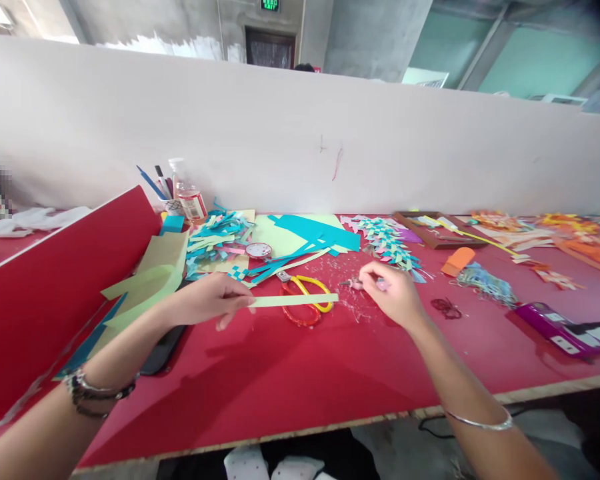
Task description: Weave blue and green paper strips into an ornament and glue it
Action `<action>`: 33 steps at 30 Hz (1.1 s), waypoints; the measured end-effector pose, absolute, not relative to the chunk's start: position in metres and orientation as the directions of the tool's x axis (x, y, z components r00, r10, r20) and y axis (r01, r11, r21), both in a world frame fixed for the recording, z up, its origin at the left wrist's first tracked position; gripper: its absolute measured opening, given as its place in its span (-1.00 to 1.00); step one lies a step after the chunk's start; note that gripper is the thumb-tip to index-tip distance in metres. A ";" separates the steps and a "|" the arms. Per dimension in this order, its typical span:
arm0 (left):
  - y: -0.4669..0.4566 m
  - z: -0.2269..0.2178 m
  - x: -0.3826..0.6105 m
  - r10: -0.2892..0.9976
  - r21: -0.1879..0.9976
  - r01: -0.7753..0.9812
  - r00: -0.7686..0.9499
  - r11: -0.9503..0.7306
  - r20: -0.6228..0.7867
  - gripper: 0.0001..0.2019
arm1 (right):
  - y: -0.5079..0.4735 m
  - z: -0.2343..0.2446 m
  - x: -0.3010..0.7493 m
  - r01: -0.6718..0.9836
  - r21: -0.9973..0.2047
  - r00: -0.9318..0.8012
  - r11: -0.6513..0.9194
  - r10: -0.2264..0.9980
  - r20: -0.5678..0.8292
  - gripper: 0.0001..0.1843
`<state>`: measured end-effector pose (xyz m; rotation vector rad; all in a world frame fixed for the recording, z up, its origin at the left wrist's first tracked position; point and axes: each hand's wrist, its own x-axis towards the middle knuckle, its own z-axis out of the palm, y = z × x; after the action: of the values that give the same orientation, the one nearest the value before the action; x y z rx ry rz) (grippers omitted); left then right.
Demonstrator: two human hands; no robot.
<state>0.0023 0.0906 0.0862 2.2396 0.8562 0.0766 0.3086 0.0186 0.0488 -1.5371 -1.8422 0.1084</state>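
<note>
My left hand (213, 298) pinches one end of a pale green paper strip (295, 300). The strip stretches level to the right, over a pair of scissors (303, 317) with one red and one yellow handle loop. Apart from the strip's free end, my right hand (393, 293) has its thumb and fingers pressed together. A small pink object with a thin dark tip (354, 284) shows right beside those fingertips; I cannot tell whether they hold it. Behind the hands lie teal paper strips (280, 267) and a teal sheet (315, 230) on pale green paper.
A red divider (70, 293) stands at left, with folded paper (150, 287) and a dark phone (164, 350) beside it. Woven paper pieces (387, 243) and a brown tray (437, 233) lie at the back. A purple power strip (560, 330) sits at right.
</note>
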 end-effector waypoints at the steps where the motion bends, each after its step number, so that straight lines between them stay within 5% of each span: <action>1: 0.088 0.087 0.007 0.592 0.652 0.552 0.783 -0.520 -0.191 -0.63 | 0.017 0.054 0.300 0.801 -0.490 -0.051 0.343 0.855 0.516 -0.85; 4: 0.082 0.092 0.020 0.543 0.671 0.501 0.822 -0.546 -0.173 -0.66 | 0.012 0.070 0.270 0.752 -0.387 -0.339 0.534 0.817 0.467 -0.77; 7: 0.077 0.096 0.030 0.501 0.664 0.462 0.853 -0.588 -0.150 -0.68 | 0.012 0.077 0.251 0.742 -0.398 -0.449 0.539 0.841 0.301 -0.83; 10: 0.072 0.097 0.037 0.528 0.566 0.488 0.843 -0.664 -0.108 -0.76 | 0.016 0.079 0.246 0.745 -0.464 -0.444 0.480 0.875 0.192 -0.79; 15: 0.067 0.085 0.051 0.528 0.172 0.506 0.842 -0.845 0.114 -0.84 | 0.023 0.079 0.238 0.684 -0.562 -0.454 0.465 0.874 0.172 -0.78; 21: 0.069 0.070 0.057 0.452 -0.106 0.485 0.861 -0.868 0.234 -0.83 | 0.025 0.072 0.233 0.597 -0.692 -0.456 0.407 0.881 0.125 -0.78; 33: 0.082 0.060 0.021 0.386 -0.288 0.465 0.875 -0.837 0.292 -0.80 | 0.021 0.074 0.264 0.608 -0.732 -0.407 0.306 0.912 0.044 -0.76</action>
<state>0.0215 0.0820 0.0598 3.3843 0.7949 0.3976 0.2636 0.0214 0.0742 -1.3492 -2.1227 0.8906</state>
